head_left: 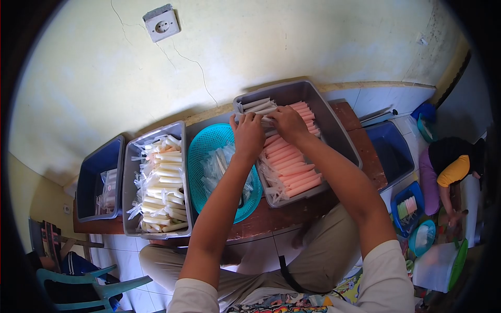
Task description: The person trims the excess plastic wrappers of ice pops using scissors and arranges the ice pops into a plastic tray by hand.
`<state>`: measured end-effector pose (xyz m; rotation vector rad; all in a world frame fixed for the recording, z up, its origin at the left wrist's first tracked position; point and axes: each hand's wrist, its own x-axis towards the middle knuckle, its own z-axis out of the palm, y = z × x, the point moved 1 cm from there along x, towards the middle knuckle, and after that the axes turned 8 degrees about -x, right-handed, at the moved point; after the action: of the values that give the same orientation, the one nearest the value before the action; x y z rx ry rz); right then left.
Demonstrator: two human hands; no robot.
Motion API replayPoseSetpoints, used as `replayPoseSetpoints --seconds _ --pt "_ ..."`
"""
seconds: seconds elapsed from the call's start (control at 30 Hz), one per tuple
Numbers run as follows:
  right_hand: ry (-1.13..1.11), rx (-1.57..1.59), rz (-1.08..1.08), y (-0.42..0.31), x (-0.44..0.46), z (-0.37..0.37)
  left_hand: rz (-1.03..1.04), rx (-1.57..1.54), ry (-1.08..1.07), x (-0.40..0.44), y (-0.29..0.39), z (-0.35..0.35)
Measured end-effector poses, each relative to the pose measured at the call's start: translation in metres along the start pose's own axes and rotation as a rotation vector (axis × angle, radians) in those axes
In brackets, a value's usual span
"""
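Both hands are over a grey bin [342,133] holding rows of slim pink plastic-wrapped sticks [289,164] and several greyish-brown wrapped sticks [257,105] at its far left corner. My left hand [248,133] has curled fingers at the bin's left side. Close beside it, my right hand [288,124] bends its fingers down onto the greyish row. A pale wrapped stick [267,121] shows between the two hands, which appear to pinch its ends. My fingers partly hide it.
Left of the bin are a turquoise basket [195,156] with clear plastic bags, a grey tub [182,182] of cream-coloured wrapped sticks and a dark blue bin [86,180]. All rest on a brown wooden bench [271,221]. Another person [451,167] bends among containers at right.
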<state>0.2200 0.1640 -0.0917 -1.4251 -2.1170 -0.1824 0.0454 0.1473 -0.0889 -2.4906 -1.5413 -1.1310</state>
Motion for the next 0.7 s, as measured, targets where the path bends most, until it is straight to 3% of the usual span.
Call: replayPoseSetpoints --seconds 0.3,0.4,0.47,0.7 --pt "0.005 0.159 0.083 -0.028 0.001 -0.047 0.154 -0.114 0.211 -0.010 0.017 -0.037" --pt "0.010 0.321 0.089 -0.049 0.000 -0.062 0.146 -0.131 0.286 -0.010 0.023 -0.066" --pt "0.022 0.518 0.074 -0.064 0.002 -0.065 0.020 -0.441 0.325 -0.011 0.027 -0.090" --pt "-0.010 0.710 0.033 -0.131 -0.003 -0.084 -0.017 -0.391 0.401 -0.042 0.020 -0.152"
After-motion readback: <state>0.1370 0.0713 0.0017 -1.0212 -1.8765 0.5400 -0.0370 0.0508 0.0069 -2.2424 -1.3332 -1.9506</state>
